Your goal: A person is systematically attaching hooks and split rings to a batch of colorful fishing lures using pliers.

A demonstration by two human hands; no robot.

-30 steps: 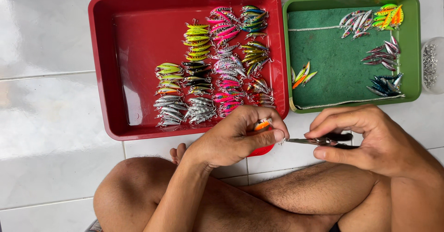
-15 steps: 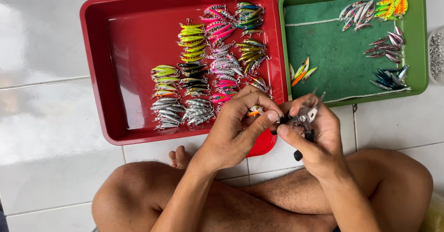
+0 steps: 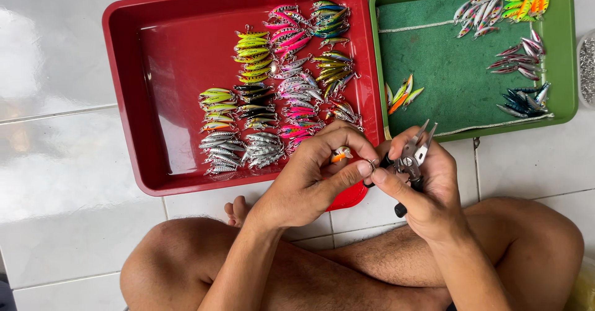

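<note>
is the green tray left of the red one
No, the green tray lies to the right of the red tray.

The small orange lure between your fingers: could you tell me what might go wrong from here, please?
1. The orange lure is pinched only at the left hand fingertips; it could slip into the red tray.
2. The pliers in the right hand point close to those fingertips and might nick them.
3. The tiny ring could drop onto the tiles.
</note>
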